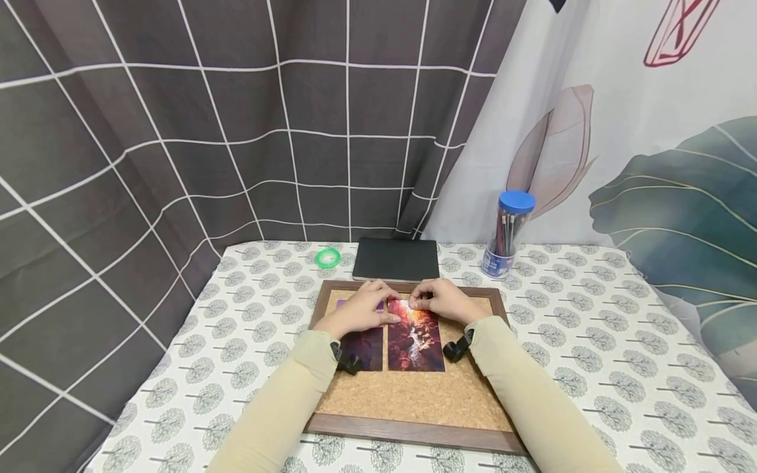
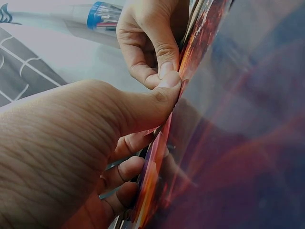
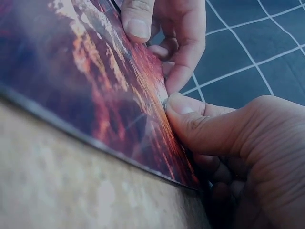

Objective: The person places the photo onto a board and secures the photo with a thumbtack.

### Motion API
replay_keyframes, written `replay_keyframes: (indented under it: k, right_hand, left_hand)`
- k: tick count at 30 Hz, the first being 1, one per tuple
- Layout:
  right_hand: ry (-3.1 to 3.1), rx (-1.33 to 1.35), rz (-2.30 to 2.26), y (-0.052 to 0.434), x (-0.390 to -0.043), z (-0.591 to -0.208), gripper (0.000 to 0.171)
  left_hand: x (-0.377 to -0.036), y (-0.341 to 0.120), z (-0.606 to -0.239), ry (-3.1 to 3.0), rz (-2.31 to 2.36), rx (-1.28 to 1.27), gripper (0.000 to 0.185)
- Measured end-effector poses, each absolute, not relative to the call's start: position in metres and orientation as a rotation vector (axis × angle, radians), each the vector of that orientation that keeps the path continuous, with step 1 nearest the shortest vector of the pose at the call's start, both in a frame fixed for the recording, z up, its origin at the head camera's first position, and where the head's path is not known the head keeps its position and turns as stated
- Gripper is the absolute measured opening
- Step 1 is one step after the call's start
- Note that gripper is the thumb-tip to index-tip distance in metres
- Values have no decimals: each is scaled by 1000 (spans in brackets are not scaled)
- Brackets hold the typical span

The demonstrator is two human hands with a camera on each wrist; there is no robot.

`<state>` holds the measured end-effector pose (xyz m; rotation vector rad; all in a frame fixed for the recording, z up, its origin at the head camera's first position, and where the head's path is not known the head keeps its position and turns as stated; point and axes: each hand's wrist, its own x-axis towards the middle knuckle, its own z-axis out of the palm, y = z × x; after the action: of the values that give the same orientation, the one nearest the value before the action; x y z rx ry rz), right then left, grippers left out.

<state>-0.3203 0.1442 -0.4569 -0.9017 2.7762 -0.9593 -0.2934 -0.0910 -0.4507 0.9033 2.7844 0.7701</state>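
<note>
An orange-and-red picture print (image 1: 416, 341) lies on a framed cork board (image 1: 408, 402), beside a darker purple print (image 1: 368, 348) partly under my left wrist. My left hand (image 1: 362, 309) holds the upper left of the orange print, with thumb on its face (image 3: 95, 86) and forefinger at its top edge. My right hand (image 1: 446, 301) is at the top edge of the same print, thumb and curled fingers together. In the right wrist view, this right hand (image 3: 238, 133) pinches a tiny pale piece against the edge; its kind is mostly hidden. Both hands nearly touch.
Behind the board lies a black flat notebook-like item (image 1: 396, 259). A green tape roll (image 1: 328, 258) sits to its left, and a blue-lidded clear jar of pencils (image 1: 507, 233) stands to the right. The tablecloth (image 1: 591, 355) has a tree print; curtains hang behind.
</note>
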Motion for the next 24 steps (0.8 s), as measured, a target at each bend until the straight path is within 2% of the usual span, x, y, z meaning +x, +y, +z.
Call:
replay_keyframes:
  k: [24]
  right_hand:
    - [2778,-817,-988,141,-321,-453,9]
  left_hand:
    - [-294,-91,-450,2784,763,926,47]
